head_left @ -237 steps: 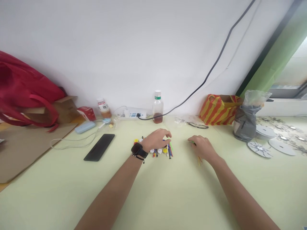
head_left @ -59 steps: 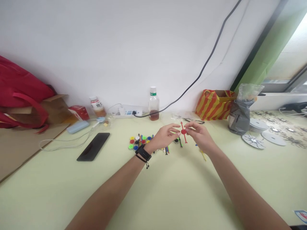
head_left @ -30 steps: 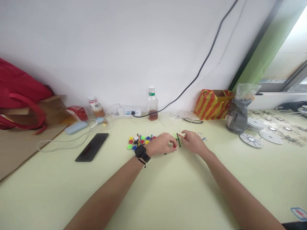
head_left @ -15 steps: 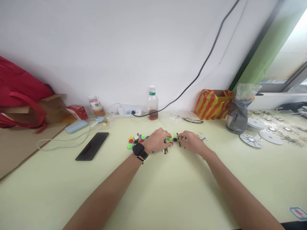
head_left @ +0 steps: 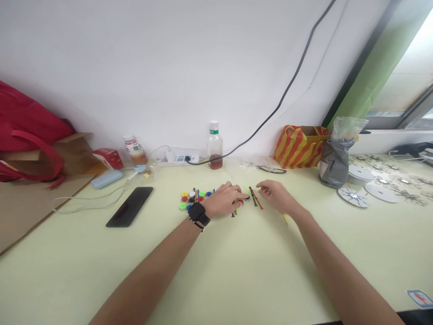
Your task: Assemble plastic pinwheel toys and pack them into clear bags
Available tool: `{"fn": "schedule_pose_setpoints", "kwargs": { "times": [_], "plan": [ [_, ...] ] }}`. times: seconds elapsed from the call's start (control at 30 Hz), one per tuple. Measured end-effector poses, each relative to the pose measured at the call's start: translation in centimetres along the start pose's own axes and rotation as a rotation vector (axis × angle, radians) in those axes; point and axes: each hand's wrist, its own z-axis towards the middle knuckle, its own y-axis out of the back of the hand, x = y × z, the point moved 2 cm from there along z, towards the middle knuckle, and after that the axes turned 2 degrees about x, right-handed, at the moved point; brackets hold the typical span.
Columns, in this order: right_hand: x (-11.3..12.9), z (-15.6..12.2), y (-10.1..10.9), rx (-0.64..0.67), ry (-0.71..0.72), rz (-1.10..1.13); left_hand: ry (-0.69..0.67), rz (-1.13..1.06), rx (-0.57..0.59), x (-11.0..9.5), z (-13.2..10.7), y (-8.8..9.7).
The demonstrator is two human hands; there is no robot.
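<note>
Small coloured plastic discs (head_left: 184,198) and short sticks lie in a cluster on the pale table. My left hand (head_left: 225,199) rests over the right part of it and hides some pieces. Its index finger stretches toward a dark round disc (head_left: 247,198), fingers apart; a red-rimmed disc (head_left: 240,203) is beneath that finger. Just right of it lie a black stick (head_left: 253,197) and a red stick (head_left: 257,199), slanted side by side. My right hand (head_left: 274,195) hovers beside these sticks, loosely curved, with nothing visible in its fingers. A yellow stick (head_left: 285,218) shows under its wrist.
A black phone (head_left: 130,206) lies left of the cluster. Along the wall stand a bottle with brown liquid (head_left: 215,146), a power strip (head_left: 181,157) and a striped bag (head_left: 301,146). White slotted discs (head_left: 353,197) lie at right beside a grey bag (head_left: 334,164).
My right hand has drawn slightly away from the sticks, leaving the black and red ones uncovered. My left index finger has extended rightward onto or over the dark disc.
</note>
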Motion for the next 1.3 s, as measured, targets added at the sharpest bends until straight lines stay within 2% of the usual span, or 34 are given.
{"fn": "schedule_pose_setpoints", "kwargs": {
  "times": [0.1,0.2,0.33,0.47,0.57,0.63,0.67,0.77,0.9,1.0,1.1,1.17,1.3],
  "plan": [
    [-3.1,-0.2,3.5,-0.128,-0.109,-0.102,0.000,-0.021,-0.005,0.0,0.0,0.0],
    [-5.9,-0.8,5.2,-0.160,-0.197,-0.199,0.003,-0.028,-0.004,0.0,0.0,0.0],
    [-7.6,-1.3,4.1,-0.160,-0.249,-0.213,0.002,-0.001,-0.024,0.0,0.0,0.2],
    [-7.5,-1.2,3.4,-0.212,-0.285,-0.200,0.007,0.035,-0.151,0.0,0.2,0.9],
    [-6.3,-0.8,3.9,-0.367,-0.285,-0.071,0.017,-0.023,-0.279,-0.1,0.3,1.6],
    [-4.6,-0.5,3.9,-0.438,-0.259,0.161,0.038,-0.120,-0.339,-0.4,0.5,1.9],
    [-3.5,-0.3,3.6,-0.420,-0.240,0.310,0.054,-0.186,-0.353,-0.5,0.6,2.0],
    [0.7,0.1,1.5,-0.195,-0.168,0.715,0.092,-0.416,-0.344,-1.0,1.1,1.7],
    [4.9,0.0,-1.3,-0.045,-0.158,0.993,0.090,-0.633,-0.390,-1.2,1.7,0.9],
    [5.9,-0.2,-2.1,-0.006,-0.184,0.992,0.083,-0.620,-0.424,-1.1,1.9,0.5],
    [6.0,-0.3,-1.7,-0.050,-0.179,0.850,0.083,-0.539,-0.426,-1.0,1.8,0.6],
    [6.1,-0.4,-1.4,-0.035,-0.164,0.811,0.076,-0.491,-0.424,-1.1,1.6,0.9],
    [6.4,-0.6,-1.3,0.050,-0.166,0.903,0.055,-0.448,-0.412,-1.4,1.4,1.2]
  ]
}}
